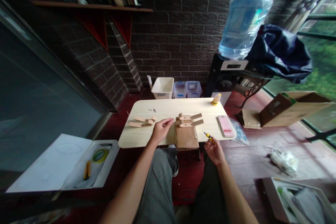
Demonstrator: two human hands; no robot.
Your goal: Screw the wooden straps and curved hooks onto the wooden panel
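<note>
Your right hand point(214, 151) closes around the screwdriver point(209, 136), hiding the rear of its handle. Your left hand point(160, 130) has thumb and forefinger narrowed; whether they pinch anything, you can't tell from here. The dark bits point(154, 110) on the table point(183, 105) are too small to identify, and the pink thing point(226, 126) is pixelated.

Ahead of you, smooth wooden parts with rounded ends, dark holes and flat strips lie on the far end of the creased brown cardboard point(186, 138). A similar pair point(138, 124) lies on the pale-grained tabletop to your left.

Your left forearm reaches forward, fingertips just beside the cardboard; your right hand sits nearer you, screwdriver tip angled forward and left.
</note>
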